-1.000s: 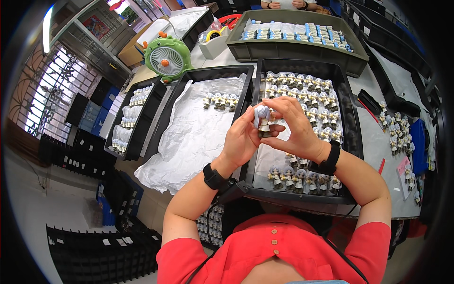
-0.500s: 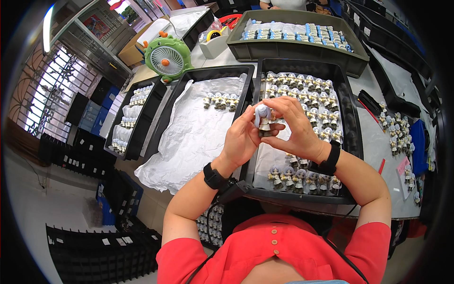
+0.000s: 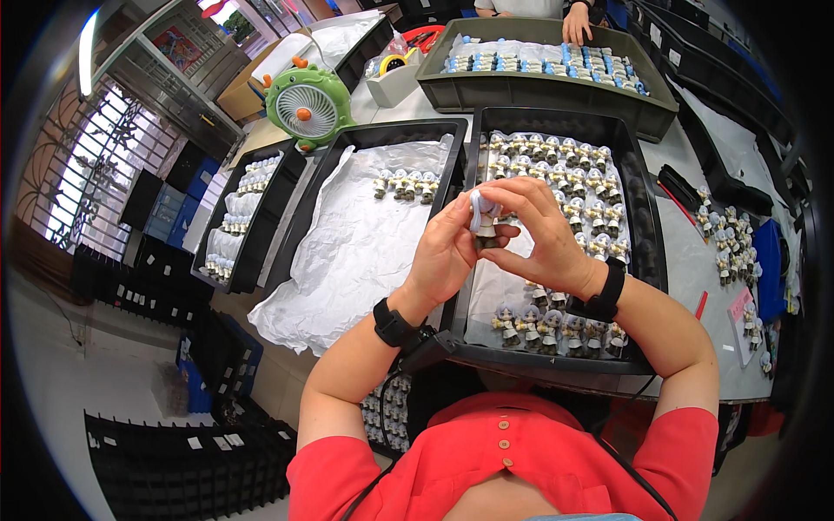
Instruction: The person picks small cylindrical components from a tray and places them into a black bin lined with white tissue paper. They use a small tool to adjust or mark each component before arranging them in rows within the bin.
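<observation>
Between both hands I hold a small figurine (image 3: 484,227) with pale lavender hair, a whitish outfit and a dark base end. My left hand (image 3: 439,253) grips its left side with thumb and fingers. From the right, my right hand (image 3: 547,234) closes on its head with the fingertips, and its thumb lies by the lower end. Below and behind them stands a black tray (image 3: 556,359) with rows of like figurines (image 3: 549,326). A second black tray (image 3: 375,130), lined with crumpled white paper (image 3: 334,234), bears a short row of figurines (image 3: 407,185).
A narrow black tray (image 3: 271,217) of figurines stands far left, near a green fan (image 3: 306,104). At the back, a co-worker's hand (image 3: 577,24) reaches into an olive bin (image 3: 547,104) of blue-and-white pieces. Loose figurines (image 3: 734,243) lie at right by a blue bin (image 3: 769,260).
The figurine has turned slightly between my fingers, while my arms stay nearly in place. At the back, a co-worker's hand has come over the olive bin.
</observation>
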The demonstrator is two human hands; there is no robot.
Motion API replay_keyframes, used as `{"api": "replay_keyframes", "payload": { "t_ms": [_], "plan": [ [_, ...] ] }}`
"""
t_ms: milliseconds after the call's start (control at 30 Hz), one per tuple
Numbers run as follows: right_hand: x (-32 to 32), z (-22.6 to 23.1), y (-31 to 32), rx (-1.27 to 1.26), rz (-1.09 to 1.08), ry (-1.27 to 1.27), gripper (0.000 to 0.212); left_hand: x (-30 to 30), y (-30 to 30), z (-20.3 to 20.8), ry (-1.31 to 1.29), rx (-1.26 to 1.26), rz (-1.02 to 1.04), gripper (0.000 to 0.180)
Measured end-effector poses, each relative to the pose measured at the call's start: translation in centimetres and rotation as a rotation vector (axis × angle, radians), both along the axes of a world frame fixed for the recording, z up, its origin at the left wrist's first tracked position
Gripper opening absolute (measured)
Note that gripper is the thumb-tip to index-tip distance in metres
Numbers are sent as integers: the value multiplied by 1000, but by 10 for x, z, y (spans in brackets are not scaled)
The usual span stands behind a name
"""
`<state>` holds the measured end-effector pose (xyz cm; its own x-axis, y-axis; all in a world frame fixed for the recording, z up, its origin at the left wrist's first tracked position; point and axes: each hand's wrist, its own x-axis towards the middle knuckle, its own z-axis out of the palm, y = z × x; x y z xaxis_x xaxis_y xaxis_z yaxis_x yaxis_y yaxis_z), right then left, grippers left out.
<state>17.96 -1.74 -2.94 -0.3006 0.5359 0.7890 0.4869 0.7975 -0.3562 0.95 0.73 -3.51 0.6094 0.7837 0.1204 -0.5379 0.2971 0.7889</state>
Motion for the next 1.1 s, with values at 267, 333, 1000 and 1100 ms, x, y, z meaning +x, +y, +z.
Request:
{"api": "replay_keyframes", "payload": {
  "t_ms": [267,333,1000,1100],
  "plan": [
    [1,1,0,4,-21,-28,64,-1,-4,5,133,74,105,43],
    [1,1,0,-8,-16,-20,65,-1,-5,7,174,84,140,45],
    [4,-1,3,-25,-64,16,57,-2,-5,11,100,48,182,47],
    [3,-2,4,-34,-65,17,57,-1,-6,11,164,84,230,48]
  ]
}}
